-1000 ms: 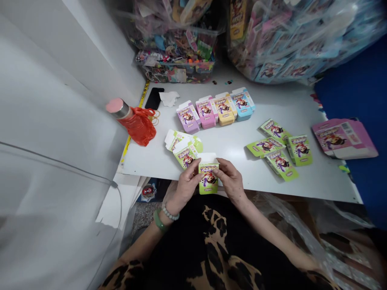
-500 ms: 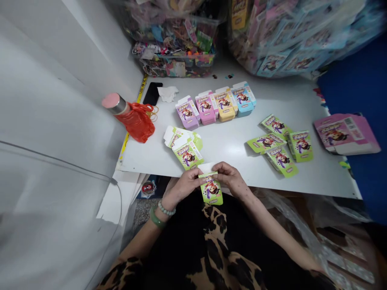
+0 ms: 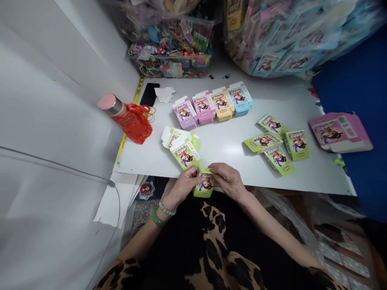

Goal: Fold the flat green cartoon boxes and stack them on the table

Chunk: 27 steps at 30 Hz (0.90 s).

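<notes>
I'm clamping the green box (image 3: 204, 189) at six o'clock, left hand (image 3: 182, 186) and right hand (image 3: 229, 181) pinching its top, presumably for steadiness; green cartons (image 3: 263, 141) lying at three o'clock are seemingly leaving room.

Single head cam, facing fwd & steeply down over near edge of bench (image 3: 223, 149). Wide view: bench L & R edges both in, far side up top. Wearer's torso (image 3: 169, 241) fills btm ctr; L hand (image 3: 180, 186) & R hand (image 3: 229, 180) fairly close, just below mid-frame.
</notes>
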Each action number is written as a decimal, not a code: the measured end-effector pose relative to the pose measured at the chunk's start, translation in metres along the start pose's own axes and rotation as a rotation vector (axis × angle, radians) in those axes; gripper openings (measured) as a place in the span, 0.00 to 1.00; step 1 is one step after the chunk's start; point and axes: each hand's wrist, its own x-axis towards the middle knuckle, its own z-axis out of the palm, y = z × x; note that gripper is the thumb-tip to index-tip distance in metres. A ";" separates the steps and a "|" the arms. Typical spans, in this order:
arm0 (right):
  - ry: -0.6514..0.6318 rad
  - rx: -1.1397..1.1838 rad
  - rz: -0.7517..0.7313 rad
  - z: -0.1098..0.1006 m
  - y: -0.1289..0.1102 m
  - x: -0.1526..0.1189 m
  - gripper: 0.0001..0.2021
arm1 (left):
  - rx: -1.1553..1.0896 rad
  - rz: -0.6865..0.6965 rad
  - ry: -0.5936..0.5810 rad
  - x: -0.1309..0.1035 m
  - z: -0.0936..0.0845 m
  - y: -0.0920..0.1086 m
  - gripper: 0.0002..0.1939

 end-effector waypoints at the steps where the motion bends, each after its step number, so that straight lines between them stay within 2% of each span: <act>1: -0.053 -0.019 -0.027 -0.002 -0.002 0.000 0.09 | 0.006 0.006 0.009 0.001 -0.001 -0.001 0.20; 3: -0.151 0.037 -0.013 -0.005 -0.006 0.002 0.10 | 0.020 0.018 0.025 0.003 -0.001 -0.003 0.20; 5: -0.168 0.087 0.021 -0.005 -0.009 0.005 0.11 | 0.040 0.031 0.050 0.004 0.000 -0.003 0.20; 9: -0.063 0.073 0.076 0.004 -0.006 0.010 0.11 | 0.068 0.048 0.097 0.002 0.005 -0.003 0.19; 14: 0.083 0.273 0.286 0.014 0.004 0.013 0.11 | 0.059 0.063 0.099 0.001 0.008 -0.005 0.18; 16: 0.092 0.278 0.312 0.013 0.006 0.014 0.11 | 0.047 0.067 0.105 0.002 0.008 -0.009 0.19; 20: -0.010 0.036 0.250 0.007 0.001 0.010 0.10 | 0.007 0.086 0.181 0.004 0.006 -0.015 0.19; 23: -0.086 -0.196 0.120 0.002 -0.006 0.004 0.14 | -0.006 0.104 0.209 0.003 0.006 -0.017 0.25; 25: -0.139 -0.217 0.069 -0.001 -0.008 0.002 0.15 | 0.030 0.111 0.208 0.002 0.005 -0.016 0.28; 27: -0.163 -0.099 0.103 -0.002 -0.005 0.002 0.14 | 0.077 0.125 0.221 0.001 0.005 -0.014 0.27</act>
